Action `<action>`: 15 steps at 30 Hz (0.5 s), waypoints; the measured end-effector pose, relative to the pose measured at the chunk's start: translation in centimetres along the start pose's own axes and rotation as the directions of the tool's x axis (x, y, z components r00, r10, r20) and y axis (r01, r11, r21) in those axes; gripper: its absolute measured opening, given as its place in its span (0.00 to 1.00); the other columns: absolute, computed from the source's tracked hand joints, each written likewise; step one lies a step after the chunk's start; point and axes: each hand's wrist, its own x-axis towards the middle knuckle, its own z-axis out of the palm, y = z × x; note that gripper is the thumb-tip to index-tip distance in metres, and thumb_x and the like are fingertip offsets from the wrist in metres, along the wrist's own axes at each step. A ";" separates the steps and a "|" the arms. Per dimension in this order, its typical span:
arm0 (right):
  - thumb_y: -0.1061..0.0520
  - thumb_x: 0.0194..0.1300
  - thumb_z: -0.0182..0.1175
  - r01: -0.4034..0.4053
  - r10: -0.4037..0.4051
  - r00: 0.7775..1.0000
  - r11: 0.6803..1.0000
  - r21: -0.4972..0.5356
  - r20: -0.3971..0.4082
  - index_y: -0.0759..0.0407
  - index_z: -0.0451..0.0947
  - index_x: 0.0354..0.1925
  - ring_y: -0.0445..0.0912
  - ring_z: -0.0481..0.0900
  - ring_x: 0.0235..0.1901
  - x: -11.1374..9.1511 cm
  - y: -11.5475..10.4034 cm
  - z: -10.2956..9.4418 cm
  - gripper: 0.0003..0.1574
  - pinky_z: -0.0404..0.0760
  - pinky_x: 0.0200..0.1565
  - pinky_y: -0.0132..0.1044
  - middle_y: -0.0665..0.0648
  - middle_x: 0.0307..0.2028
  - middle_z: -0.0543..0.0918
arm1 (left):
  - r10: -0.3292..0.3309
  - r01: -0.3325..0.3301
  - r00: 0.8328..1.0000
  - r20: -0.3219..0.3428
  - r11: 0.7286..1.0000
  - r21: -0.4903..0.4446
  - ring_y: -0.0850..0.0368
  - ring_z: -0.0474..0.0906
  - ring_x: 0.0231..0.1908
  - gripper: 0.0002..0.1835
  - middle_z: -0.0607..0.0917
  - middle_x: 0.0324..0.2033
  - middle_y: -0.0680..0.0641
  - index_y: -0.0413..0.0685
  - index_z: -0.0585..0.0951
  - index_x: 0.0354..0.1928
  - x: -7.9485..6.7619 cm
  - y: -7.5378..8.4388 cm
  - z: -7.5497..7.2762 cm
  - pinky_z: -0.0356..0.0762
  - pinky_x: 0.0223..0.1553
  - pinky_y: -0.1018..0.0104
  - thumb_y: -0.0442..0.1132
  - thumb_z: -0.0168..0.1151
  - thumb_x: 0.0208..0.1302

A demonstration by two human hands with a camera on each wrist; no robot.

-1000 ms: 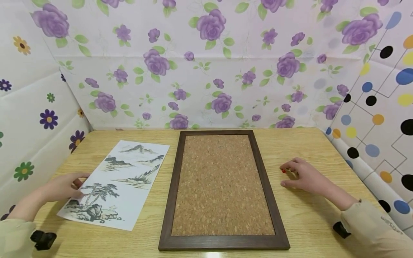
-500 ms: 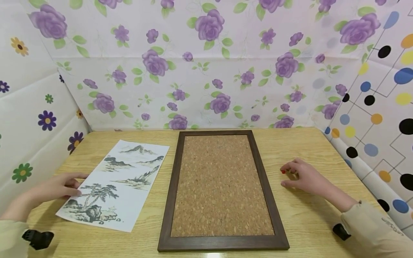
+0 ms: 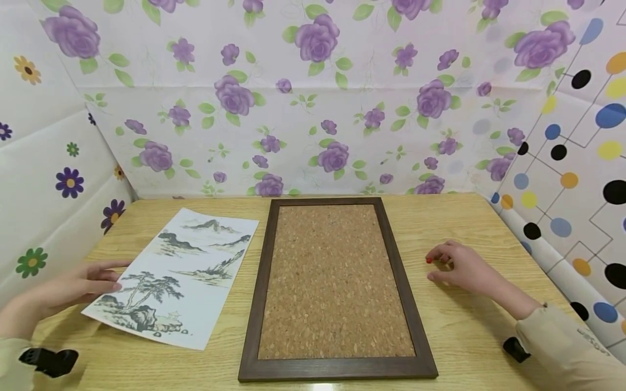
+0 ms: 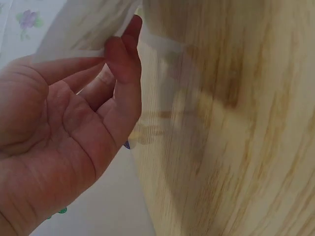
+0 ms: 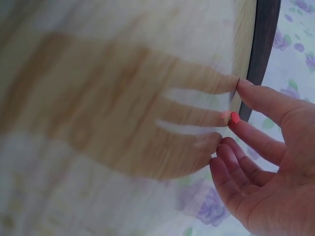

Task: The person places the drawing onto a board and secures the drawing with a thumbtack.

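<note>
- Pinching the left edge of a long white paper sheet printed with a grey ink landscape [image 3: 168,279], the person's left hand [image 3: 73,288] grips it with the thumb on top.
- The sheet is on the left side of a pale yellow wood-grain counter [image 3: 464,336], its near-left corner lifted – a shadow falls beneath it. Peaks are printed at its far end, trees and rocks at its near end.
- The right hand [image 3: 457,263] rests on the right side of the counter, fingers loosely bent and apart from the thumb, fingertips down on the surface.
- A small glossy red piece [image 5: 235,117] touches one fingertip of that hand; it is too small to tell exactly what it is.
- Between the hands lies a tall rectangular cork board in a dark brown frame [image 3: 337,282], flat on the counter, touched by neither hand – the sheet is just beside its left side.
- Beige sleeves [image 3: 562,347] cover both forearms, and a black wrist device [image 3: 49,363] shows near each cuff.
- Behind the counter hangs a white backdrop with purple roses [image 3: 293,114]; a flower-dotted white sheet [image 3: 39,212] stands at the left, a white sheet with coloured dots [image 3: 594,217] at the right.
</note>
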 end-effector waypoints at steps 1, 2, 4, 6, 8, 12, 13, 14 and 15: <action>0.49 0.58 0.72 -0.002 0.002 1.000 1.000 0.001 0.000 0.56 0.82 0.47 0.45 0.77 0.38 0.0 0.0 0.0 0.21 0.76 0.33 0.33 0.56 0.41 0.81 | 0.016 -0.016 1.000 0.006 1.000 -0.020 0.72 0.74 0.43 0.28 0.74 0.48 0.53 0.88 0.63 0.63 0.0 -0.1 -0.1 0.76 0.39 0.73 0.37 0.48 0.76; 0.49 0.58 0.72 -0.005 0.005 1.000 1.000 0.003 0.000 0.56 0.82 0.47 0.45 0.77 0.38 0.0 -0.1 0.0 0.20 0.76 0.33 0.33 0.56 0.41 0.80 | 0.021 -0.021 1.000 0.007 0.999 -0.034 0.73 0.74 0.44 0.29 0.74 0.48 0.55 0.86 0.63 0.65 -0.1 -0.1 -0.1 0.76 0.40 0.75 0.37 0.47 0.77; 0.50 0.58 0.72 -0.009 0.009 1.000 1.000 0.005 -0.001 0.56 0.82 0.46 0.45 0.77 0.37 0.1 -0.1 0.0 0.20 0.77 0.33 0.33 0.56 0.41 0.80 | 0.025 -0.025 1.000 0.005 0.998 -0.051 0.76 0.73 0.46 0.29 0.73 0.49 0.61 0.84 0.62 0.68 -0.1 -0.3 -0.3 0.75 0.42 0.78 0.36 0.47 0.77; 0.50 0.58 0.72 -0.012 0.012 1.000 1.000 0.008 -0.002 0.56 0.82 0.45 0.44 0.77 0.37 0.1 0.0 0.0 0.19 0.78 0.34 0.33 0.56 0.41 0.80 | 0.014 -0.015 1.000 -0.011 0.999 -0.044 0.82 0.70 0.48 0.30 0.70 0.52 0.64 0.77 0.58 0.73 -0.1 -0.5 -0.3 0.78 0.57 0.66 0.37 0.47 0.77; 0.51 0.58 0.72 -0.013 0.013 1.000 1.000 0.012 -0.003 0.56 0.82 0.45 0.44 0.77 0.37 0.2 0.0 0.0 0.18 0.78 0.35 0.33 0.56 0.40 0.81 | 0.004 -0.005 0.999 -0.032 0.999 -0.034 0.88 0.67 0.50 0.32 0.66 0.59 0.63 0.67 0.53 0.78 -0.1 -0.7 -0.4 0.69 0.67 0.45 0.39 0.47 0.77; 0.53 0.58 0.72 -0.019 0.019 1.000 1.000 0.015 -0.003 0.55 0.83 0.43 0.44 0.78 0.37 0.3 0.0 0.0 0.16 0.79 0.36 0.34 0.55 0.40 0.81 | 0.028 -0.030 0.996 -0.087 0.999 -0.018 0.90 0.64 0.51 0.34 0.65 0.61 0.65 0.59 0.49 0.79 -0.1 -0.9 -0.4 0.70 0.67 0.52 0.39 0.47 0.77; 0.53 0.58 0.72 -0.021 0.021 1.000 1.000 0.015 -0.002 0.55 0.83 0.43 0.44 0.78 0.37 0.3 0.0 0.0 0.16 0.79 0.36 0.34 0.55 0.40 0.81 | 0.036 -0.039 0.994 -0.099 0.999 -0.029 0.91 0.64 0.51 0.34 0.65 0.60 0.68 0.60 0.48 0.79 -0.2 -0.9 -0.4 0.71 0.65 0.63 0.38 0.47 0.77; 0.53 0.58 0.72 -0.023 0.023 1.000 1.000 0.015 -0.001 0.55 0.83 0.43 0.44 0.78 0.37 0.3 0.0 0.0 0.15 0.79 0.36 0.34 0.55 0.40 0.81 | 0.052 -0.057 0.993 -0.110 0.998 -0.034 0.91 0.64 0.51 0.35 0.65 0.59 0.71 0.60 0.48 0.79 -0.3 -0.8 -0.4 0.72 0.60 0.74 0.38 0.47 0.77; 0.53 0.58 0.72 -0.026 0.026 1.000 1.000 0.016 0.002 0.55 0.83 0.43 0.44 0.78 0.37 0.3 0.0 0.0 0.15 0.79 0.36 0.34 0.55 0.40 0.81 | 0.064 -0.069 0.990 -0.122 0.997 -0.036 0.91 0.63 0.52 0.35 0.64 0.55 0.76 0.60 0.48 0.79 -0.3 -0.8 -0.3 0.70 0.54 0.82 0.38 0.47 0.77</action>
